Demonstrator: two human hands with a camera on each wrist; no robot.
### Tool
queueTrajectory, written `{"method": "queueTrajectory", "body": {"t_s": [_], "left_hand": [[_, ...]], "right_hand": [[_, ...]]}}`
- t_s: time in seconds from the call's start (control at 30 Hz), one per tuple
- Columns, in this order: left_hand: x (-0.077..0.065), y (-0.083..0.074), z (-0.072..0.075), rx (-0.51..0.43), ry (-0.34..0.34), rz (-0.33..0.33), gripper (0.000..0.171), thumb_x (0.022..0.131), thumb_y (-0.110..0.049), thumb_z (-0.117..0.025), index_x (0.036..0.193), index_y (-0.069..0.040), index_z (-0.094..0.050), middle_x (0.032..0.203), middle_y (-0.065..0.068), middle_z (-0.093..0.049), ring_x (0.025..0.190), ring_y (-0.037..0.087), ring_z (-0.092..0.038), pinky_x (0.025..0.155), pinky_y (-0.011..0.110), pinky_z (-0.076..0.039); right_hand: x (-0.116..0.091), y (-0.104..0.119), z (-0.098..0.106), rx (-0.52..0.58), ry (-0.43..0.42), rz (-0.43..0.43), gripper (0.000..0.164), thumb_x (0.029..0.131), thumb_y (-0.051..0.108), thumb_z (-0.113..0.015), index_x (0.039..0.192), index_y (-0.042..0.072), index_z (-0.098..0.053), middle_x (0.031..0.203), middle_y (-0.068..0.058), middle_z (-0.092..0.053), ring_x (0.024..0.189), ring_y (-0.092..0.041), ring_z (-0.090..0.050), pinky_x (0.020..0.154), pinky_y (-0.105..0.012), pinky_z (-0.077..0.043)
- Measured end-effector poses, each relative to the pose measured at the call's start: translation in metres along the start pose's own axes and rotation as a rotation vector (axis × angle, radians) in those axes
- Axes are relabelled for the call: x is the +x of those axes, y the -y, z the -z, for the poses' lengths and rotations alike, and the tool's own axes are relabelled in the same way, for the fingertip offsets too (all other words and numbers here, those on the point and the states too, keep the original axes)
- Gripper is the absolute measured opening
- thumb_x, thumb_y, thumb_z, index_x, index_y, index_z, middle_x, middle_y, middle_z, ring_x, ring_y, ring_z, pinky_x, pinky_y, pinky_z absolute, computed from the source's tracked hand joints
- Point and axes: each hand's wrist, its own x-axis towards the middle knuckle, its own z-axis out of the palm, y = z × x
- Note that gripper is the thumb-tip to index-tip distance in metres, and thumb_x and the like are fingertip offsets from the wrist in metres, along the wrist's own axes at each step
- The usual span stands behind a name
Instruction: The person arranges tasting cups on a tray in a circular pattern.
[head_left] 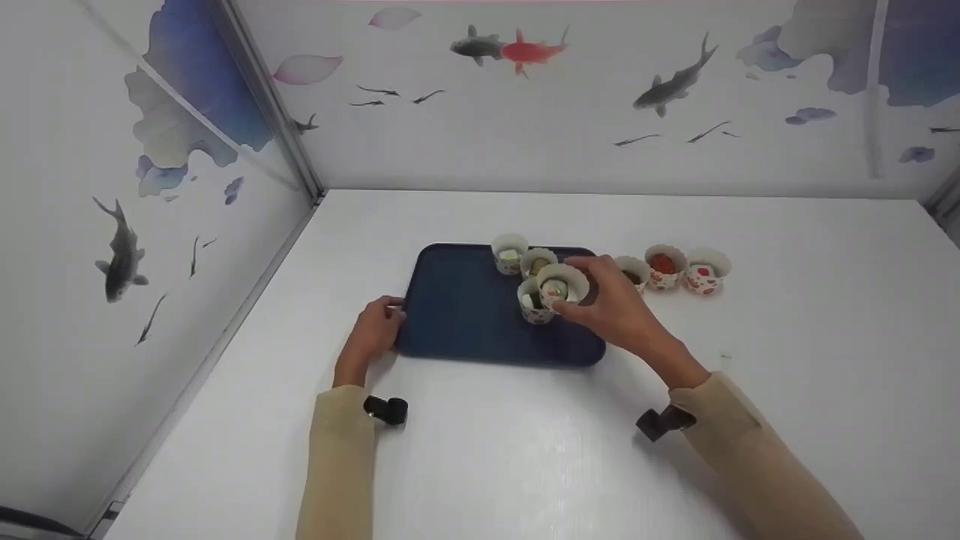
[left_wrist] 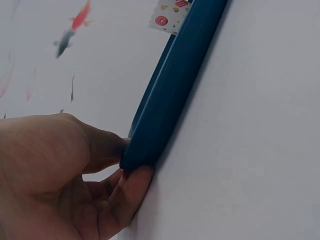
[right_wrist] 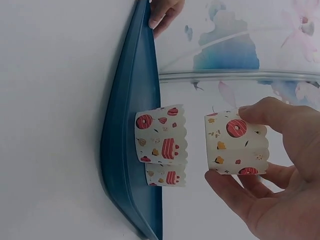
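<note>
My right hand (head_left: pixel 622 307) holds a printed paper baking cup (head_left: pixel 564 279) by its sides, thumb and fingers apart around it. In the right wrist view this cup (right_wrist: pixel 235 145), patterned with donuts and flowers, hangs apart from the cups on the tray. Something pale sits inside it. Below is a dark blue tray (head_left: pixel 465 307) carrying a cup with a dark and white filling (head_left: pixel 534 306), a cup with a brownish filling (head_left: pixel 538 261) and a cup with a pale block (head_left: pixel 510 255). At the tray's left edge, my left hand (left_wrist: pixel 65 175) pinches the rim between thumb and fingers.
Right of the tray stand a cup with a dark filling (head_left: pixel 634 273), partly behind my right hand, a cup with a red filling (head_left: pixel 665 266) and a cup with a red-and-white piece (head_left: pixel 705 271). White panels printed with fish border the white table (head_left: pixel 487 450) behind and at left.
</note>
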Motion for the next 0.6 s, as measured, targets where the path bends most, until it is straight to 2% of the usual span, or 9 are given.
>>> {"method": "queueTrajectory", "body": {"t_s": [0.13, 0.37, 0.6], "left_hand": [[0.0, 0.0, -0.001, 0.006, -0.002, -0.004, 0.041, 0.107, -0.014, -0.041, 0.145, -0.002, -0.048, 0.132, 0.022, -0.06, 0.114, 0.03, -0.063, 0.091, 0.039, -0.053], [0.001, 0.0, 0.0, 0.009, -0.006, -0.016, 0.041, 0.107, -0.013, -0.041, 0.144, -0.001, -0.048, 0.13, 0.023, -0.06, 0.113, 0.03, -0.062, 0.094, 0.041, -0.051], [0.0, 0.001, 0.0, 0.006, 0.003, -0.017, 0.041, 0.106, -0.014, -0.041, 0.145, -0.001, -0.048, 0.13, 0.023, -0.06, 0.11, 0.029, -0.062, 0.089, 0.039, -0.052]], "right_hand": [[-0.002, 0.004, -0.004, -0.003, 0.009, 0.024, 0.063, 0.088, 0.022, -0.077, 0.141, 0.004, -0.049, 0.139, -0.017, -0.048, 0.119, -0.031, -0.052, 0.102, -0.05, -0.044], [-0.003, 0.015, -0.013, -0.014, 0.015, 0.062, 0.059, 0.084, 0.021, -0.08, 0.135, 0.006, -0.053, 0.134, -0.012, -0.052, 0.115, -0.028, -0.055, 0.098, -0.046, -0.046], [0.004, 0.027, -0.022, -0.02, 0.143, 0.073, 0.064, 0.085, 0.022, -0.08, 0.139, 0.009, -0.048, 0.139, -0.012, -0.052, 0.121, -0.029, -0.056, 0.102, -0.049, -0.048]]}}
